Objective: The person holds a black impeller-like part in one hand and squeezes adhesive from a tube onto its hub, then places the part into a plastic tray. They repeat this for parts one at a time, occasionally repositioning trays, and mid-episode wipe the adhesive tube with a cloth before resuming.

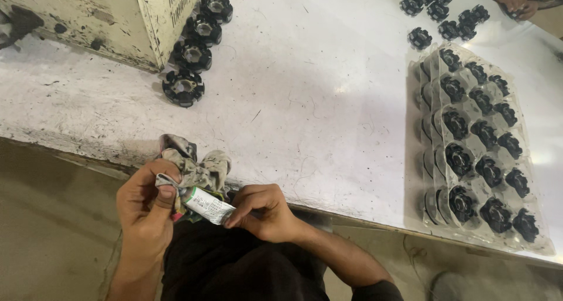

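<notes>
— What lies on the white table [305, 95]?
— A clear tray [478, 154] of black knobs, four more [196, 46] by a box.
— And the hands?
— Left hand [143, 210] clutches a rag [196, 166]; right hand [264, 210] pinches the small tube [206, 205] at the table's edge, mid-wipe. Careful grip seems needed.

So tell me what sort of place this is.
Probably a small factory or assembly workshop. A worn white workbench carries a clear plastic tray packed with black gear-like parts, and four more stand in a row. The hands hold a dirty rag and a small tube.
</notes>
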